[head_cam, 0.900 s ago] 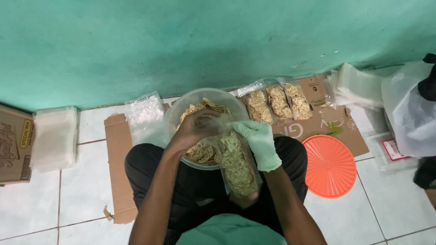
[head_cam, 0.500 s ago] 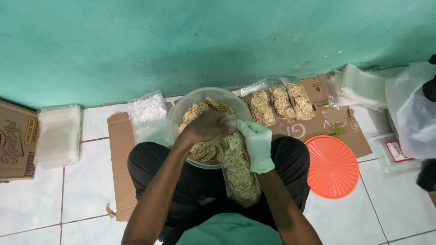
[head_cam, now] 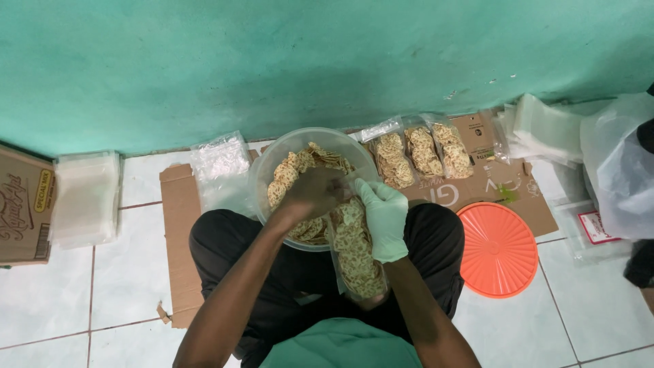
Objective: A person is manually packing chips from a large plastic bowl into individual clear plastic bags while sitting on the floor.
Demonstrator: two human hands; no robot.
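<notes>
Over the person's lap, the bare left hand (head_cam: 313,194) is curled into a loose fist above the clear round bowl (head_cam: 272,160), fingers bunched down among the flat speckled crackers (head_cam: 300,167); whether it actually grips any I cannot tell, since the fingertips are hidden. Just beside it, touching at the knuckles, the right hand (head_cam: 385,218) in a pale green glove is closed around the top of a clear plastic bag (head_cam: 357,262), pinching its mouth. That bag hangs below both hands, upright against the near rim of the bowl, and is already well packed with crackers.

Room is tight: the bowl's rim circles the left hand, and the teal wall (head_cam: 327,61) stands close beyond it. Past the gloved hand, three filled packets (head_cam: 422,153) lie side by side on flattened cardboard (head_cam: 518,197), and an orange round lid (head_cam: 497,249) rests on the floor to that hand's outer side, near but apart. Out beyond the left hand lie a crumpled clear bag (head_cam: 218,160) and, farther off, a stack of empty clear bags (head_cam: 85,197) by a cardboard box (head_cam: 24,204).
</notes>
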